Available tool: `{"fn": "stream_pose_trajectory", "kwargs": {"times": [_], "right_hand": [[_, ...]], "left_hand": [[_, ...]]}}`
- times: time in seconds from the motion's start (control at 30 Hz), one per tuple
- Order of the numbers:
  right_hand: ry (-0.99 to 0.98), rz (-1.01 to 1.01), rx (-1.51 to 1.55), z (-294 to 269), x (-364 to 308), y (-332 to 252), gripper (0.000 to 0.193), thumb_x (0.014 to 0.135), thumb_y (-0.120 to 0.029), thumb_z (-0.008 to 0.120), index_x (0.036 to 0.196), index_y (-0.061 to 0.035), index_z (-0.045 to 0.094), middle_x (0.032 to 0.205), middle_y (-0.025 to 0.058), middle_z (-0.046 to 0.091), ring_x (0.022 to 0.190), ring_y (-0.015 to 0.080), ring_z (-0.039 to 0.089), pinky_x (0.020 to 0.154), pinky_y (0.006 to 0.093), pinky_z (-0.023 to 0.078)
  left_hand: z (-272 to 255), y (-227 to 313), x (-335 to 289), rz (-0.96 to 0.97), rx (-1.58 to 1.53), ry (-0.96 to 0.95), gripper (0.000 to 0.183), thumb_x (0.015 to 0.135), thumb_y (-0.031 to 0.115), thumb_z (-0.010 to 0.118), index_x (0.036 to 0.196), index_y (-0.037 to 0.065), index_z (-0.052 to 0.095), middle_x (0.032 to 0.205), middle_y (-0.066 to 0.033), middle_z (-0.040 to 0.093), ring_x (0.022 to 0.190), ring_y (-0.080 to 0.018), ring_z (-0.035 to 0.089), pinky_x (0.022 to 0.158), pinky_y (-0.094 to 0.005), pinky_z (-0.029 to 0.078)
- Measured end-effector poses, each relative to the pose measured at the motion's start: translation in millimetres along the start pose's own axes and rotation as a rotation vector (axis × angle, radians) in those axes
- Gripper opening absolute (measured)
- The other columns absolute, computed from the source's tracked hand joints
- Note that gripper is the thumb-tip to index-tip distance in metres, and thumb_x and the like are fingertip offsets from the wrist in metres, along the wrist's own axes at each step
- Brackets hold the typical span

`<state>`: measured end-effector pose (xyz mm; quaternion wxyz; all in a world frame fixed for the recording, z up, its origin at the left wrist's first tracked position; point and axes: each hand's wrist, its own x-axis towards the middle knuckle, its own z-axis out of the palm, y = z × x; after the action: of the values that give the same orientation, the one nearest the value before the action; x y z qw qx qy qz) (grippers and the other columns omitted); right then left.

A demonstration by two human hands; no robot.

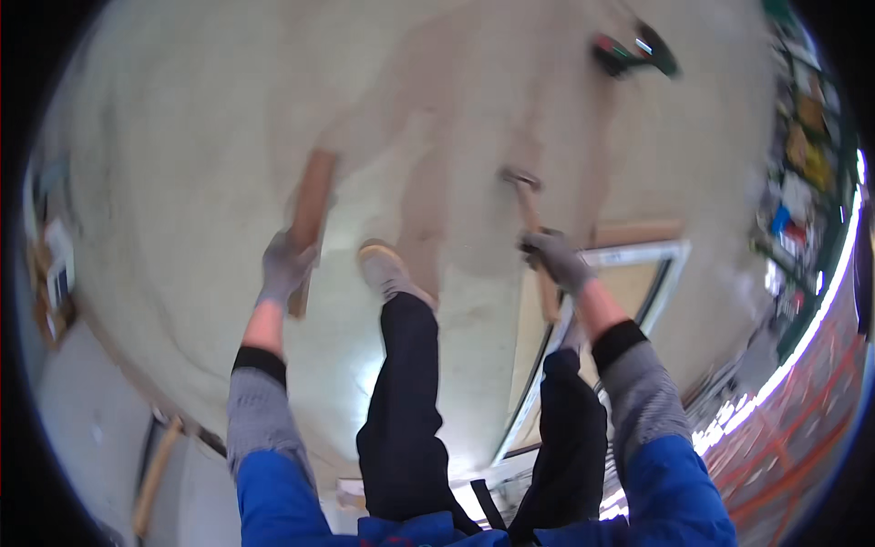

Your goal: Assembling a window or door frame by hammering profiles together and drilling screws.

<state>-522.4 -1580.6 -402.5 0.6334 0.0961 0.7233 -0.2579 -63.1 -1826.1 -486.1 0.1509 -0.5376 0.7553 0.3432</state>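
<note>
The left grip [290,263], in a grey glove, was clamped on a reddish-brown wooden board [314,196], whose longer part reached forward of the grip and whose shorter end showed behind it. The right grip [558,257], gloved too, was closed around the wooden handle of a hammer [530,211]; the metal head [520,177] lay forward and a little to the left of that grip, and the butt of the handle stuck out behind it. The two grips were well apart, with a light shoe [382,264] between them, nearer the left grip, at the end of a dark trouser leg [406,365]

Just to the right of the right grip and behind it, a white-edged rectangular frame [670,283] lay on the pale floor [200,137], partly covered by the right arm and leg. A flat wooden strip [635,232] lay along its far edge, just right of the right grip. Well forward and to the right of the same grip was a dark green power tool [660,53], blurred. Farther right of that grip stood shelving [807,137] crowded with mixed items too smeared to tell
</note>
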Motion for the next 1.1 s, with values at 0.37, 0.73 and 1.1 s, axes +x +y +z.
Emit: {"fn": "stream_pose_trajectory", "kwargs": {"times": [0.37,0.73,1.1], "right_hand": [[-0.389,-0.154,0.232,-56.8,-258.3,103.7,0.040,0.087,-0.028,0.070,0.113,0.0007,0.059,0.083,0.0072,0.064,0.064,0.0144,0.063,0.059,0.0310,0.052],[-0.377,-0.075,0.197,-281.9,-403.7,201.3,0.035,0.087,-0.026,0.071,0.106,0.0021,0.058,0.087,0.0097,0.068,0.065,0.0151,0.067,0.058,0.0298,0.056],[0.060,0.014,0.491,-362.6,-456.4,236.0,0.028,0.092,-0.021,0.069,0.107,0.0008,0.061,0.087,0.0090,0.070,0.066,0.0133,0.066,0.059,0.0276,0.056]], "left_hand": [[-123.6,137.1,-261.1,-0.493,-0.810,-0.403,0.055,0.082,0.031,0.077,0.123,0.003,0.054,0.106,-0.0050,0.061,0.096,-0.0160,0.059,0.085,-0.0325,0.051],[-93.2,390.2,-442.4,-0.470,-0.986,-0.528,0.062,0.075,0.008,0.073,0.132,0.001,0.049,0.110,-0.0140,0.066,0.101,-0.0291,0.066,0.091,-0.0386,0.055],[-20.6,535.6,-337.4,-0.271,-1.072,-0.833,0.057,0.079,0.014,0.072,0.129,0.001,0.049,0.110,-0.0155,0.066,0.094,-0.0298,0.068,0.086,-0.0441,0.059]]}}
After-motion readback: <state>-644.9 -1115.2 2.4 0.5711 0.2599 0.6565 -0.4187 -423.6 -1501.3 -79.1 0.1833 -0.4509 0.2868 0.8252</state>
